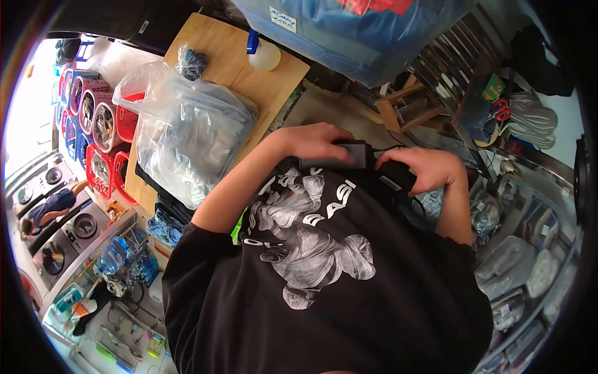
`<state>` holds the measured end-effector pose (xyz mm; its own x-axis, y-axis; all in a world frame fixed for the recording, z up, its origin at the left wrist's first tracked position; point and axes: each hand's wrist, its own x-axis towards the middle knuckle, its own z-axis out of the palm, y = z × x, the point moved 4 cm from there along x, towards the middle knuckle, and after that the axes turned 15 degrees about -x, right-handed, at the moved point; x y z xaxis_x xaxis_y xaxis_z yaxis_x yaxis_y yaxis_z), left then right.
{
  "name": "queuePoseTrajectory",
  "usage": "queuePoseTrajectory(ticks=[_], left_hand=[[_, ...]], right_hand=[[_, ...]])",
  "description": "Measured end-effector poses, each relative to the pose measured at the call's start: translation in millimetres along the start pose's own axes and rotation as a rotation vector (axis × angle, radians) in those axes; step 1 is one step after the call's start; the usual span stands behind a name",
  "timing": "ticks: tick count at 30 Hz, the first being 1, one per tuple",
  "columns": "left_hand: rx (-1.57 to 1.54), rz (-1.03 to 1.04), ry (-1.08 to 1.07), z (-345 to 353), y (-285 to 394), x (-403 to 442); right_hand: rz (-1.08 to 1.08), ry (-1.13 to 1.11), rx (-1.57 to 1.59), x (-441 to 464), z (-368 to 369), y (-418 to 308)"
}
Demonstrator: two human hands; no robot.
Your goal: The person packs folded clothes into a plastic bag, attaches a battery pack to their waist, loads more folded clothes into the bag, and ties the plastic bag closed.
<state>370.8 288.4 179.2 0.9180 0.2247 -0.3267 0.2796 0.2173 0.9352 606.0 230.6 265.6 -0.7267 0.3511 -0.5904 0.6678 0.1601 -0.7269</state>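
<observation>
My left hand [317, 142] reaches over a dark grey, box-shaped object [354, 156] at my waist, its fingers pressed around the top and side. Close beside it, my right hand [430, 167] has thumb and fingers bent around a soft-looking black item [393, 177] that bears a small pale label. Its exact kind I cannot make out. Both objects sit against the lower part of my black T-shirt [398, 280], which carries a grey bear print. Part of the fingertips is hidden behind the dark objects.
Left of me a wooden table [274, 100] carries a clear plastic bag [193, 124] and a spray bottle [265, 55]. Red and blue baskets [99, 168], washing machines [84, 225] and another person [53, 209] are farther left. Wrapped packets [511, 262] fill a glass case at right.
</observation>
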Motion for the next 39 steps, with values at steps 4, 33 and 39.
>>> queuePoseTrajectory(ticks=[4, 33, 39], left_hand=[[0.23, -0.128, -0.02, 6, -4, 4], [0.264, 0.016, 0.07, 0, -10, -8], [0.272, -0.074, 0.127, 9, -5, -11]], right_hand=[[-0.023, -0.002, -0.011, -2, 4, 4], [0.161, -0.063, -0.109, 16, 6, 9], [0.102, -0.138, -0.168, 30, 4, 11]])
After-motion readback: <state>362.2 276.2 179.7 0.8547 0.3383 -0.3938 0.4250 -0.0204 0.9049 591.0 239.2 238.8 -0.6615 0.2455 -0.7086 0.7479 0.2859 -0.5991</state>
